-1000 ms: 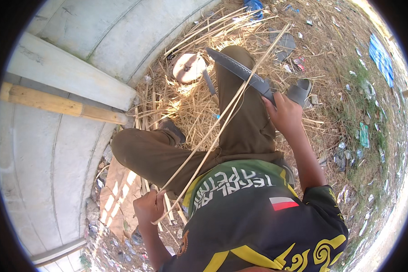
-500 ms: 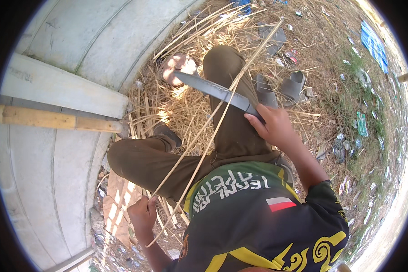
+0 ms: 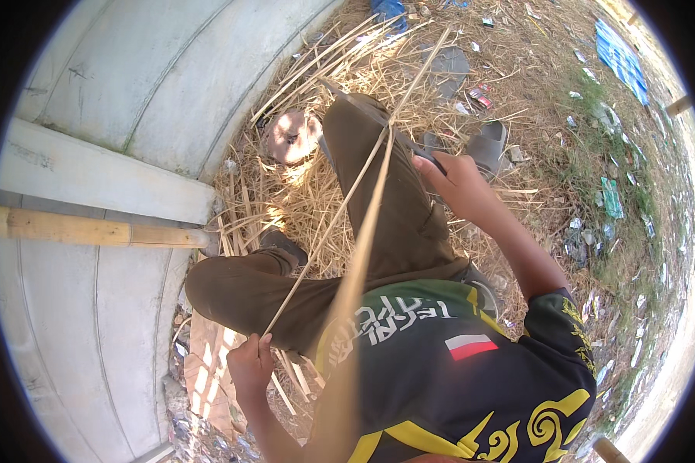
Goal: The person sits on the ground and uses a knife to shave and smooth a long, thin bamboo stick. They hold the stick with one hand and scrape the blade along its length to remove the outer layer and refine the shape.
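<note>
I sit with my knees bent over a litter of cane shavings (image 3: pixel 301 193). My left hand (image 3: pixel 251 366) is low by my left thigh, closed around the near end of a long thin cane strip (image 3: pixel 328 231) that runs up across my right knee. A second, wider strip (image 3: pixel 355 285) branches from it toward my chest. My right hand (image 3: pixel 459 185) grips the handle of a long dark knife (image 3: pixel 363 104), whose blade lies over my right knee against the strip where the two pieces part.
A curved concrete wall (image 3: pixel 154 69) with a grey ledge and a wooden beam (image 3: pixel 93 230) fills the left. A small round stool or block (image 3: pixel 289 137) stands beyond my knee. Grey sandals (image 3: pixel 486 147) and scattered litter lie on dry ground to the right.
The knife has moved along the strip, its blade now over my right knee. My right hand has risen with it. The split strip now spreads wider toward my chest.
</note>
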The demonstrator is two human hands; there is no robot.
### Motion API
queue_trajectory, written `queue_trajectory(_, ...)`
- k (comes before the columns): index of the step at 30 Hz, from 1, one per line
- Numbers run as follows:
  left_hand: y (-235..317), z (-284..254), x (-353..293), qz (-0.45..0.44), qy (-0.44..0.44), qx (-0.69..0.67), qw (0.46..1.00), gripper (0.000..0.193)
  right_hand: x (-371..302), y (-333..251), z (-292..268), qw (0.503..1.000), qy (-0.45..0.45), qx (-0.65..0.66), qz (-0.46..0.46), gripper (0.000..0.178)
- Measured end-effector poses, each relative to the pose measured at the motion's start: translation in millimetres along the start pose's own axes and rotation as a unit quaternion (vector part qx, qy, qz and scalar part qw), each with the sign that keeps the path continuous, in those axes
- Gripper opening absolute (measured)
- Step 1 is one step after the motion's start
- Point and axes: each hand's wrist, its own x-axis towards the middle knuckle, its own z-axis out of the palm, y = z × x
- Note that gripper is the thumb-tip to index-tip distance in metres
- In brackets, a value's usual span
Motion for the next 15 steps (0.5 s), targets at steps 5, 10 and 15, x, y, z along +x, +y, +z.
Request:
queue_trajectory(5,-8,-2,6,-0.006,-0.005,-0.029,1.0,0.044,-21,3,29,0.914,0.099,-0.246,-0.306,0.044)
queue_trajectory(10,-1,4,3,-0.028,-0.048,-0.048,0.997,0.048,42,48,-6,0.884,0.211,-0.322,-0.265,0.045)
queue_trajectory(15,-3,5,15,-0.034,-0.036,-0.077,0.996,0.047,39,26,-2,0.987,0.071,-0.117,-0.087,0.053)
